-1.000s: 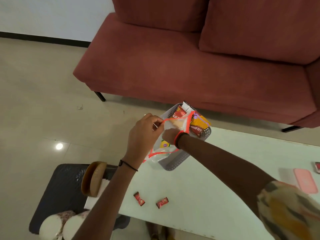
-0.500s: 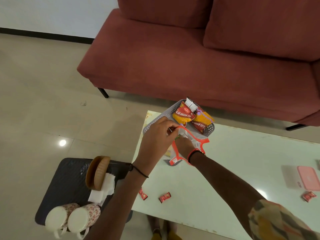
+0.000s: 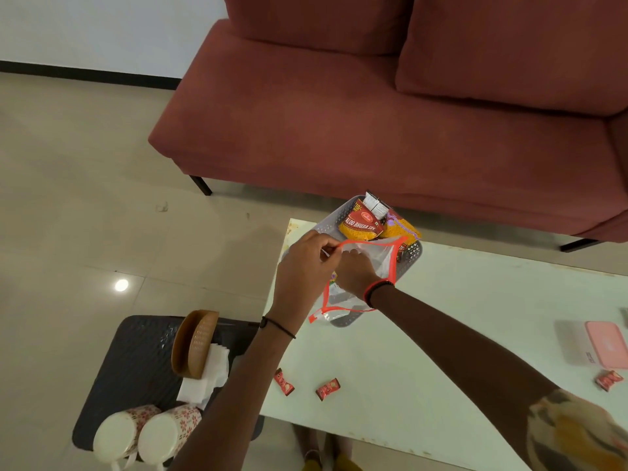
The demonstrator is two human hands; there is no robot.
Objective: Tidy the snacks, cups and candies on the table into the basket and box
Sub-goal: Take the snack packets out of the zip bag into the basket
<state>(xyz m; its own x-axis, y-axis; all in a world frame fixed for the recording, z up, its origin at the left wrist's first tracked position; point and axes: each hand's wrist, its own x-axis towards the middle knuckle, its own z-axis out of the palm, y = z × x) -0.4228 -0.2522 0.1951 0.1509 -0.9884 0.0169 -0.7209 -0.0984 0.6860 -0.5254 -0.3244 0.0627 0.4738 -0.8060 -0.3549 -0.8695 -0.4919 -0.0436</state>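
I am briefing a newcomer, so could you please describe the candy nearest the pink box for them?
On the pale table before the red sofa, find the pink-lidded box at the right end. The red-wrapped candy lies right beside it, alone; the other two candies lie near the left edge.

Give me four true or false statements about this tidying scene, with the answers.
1. Left hand and right hand both hold the red-edged clear bag over the grey basket. True.
2. The two floral cups sit in the basket. False: they rest on the dark stool beside the table.
3. Three red candies lie on the table. True.
4. The pink-lidded box is inside the basket. False: it lies apart on the table.
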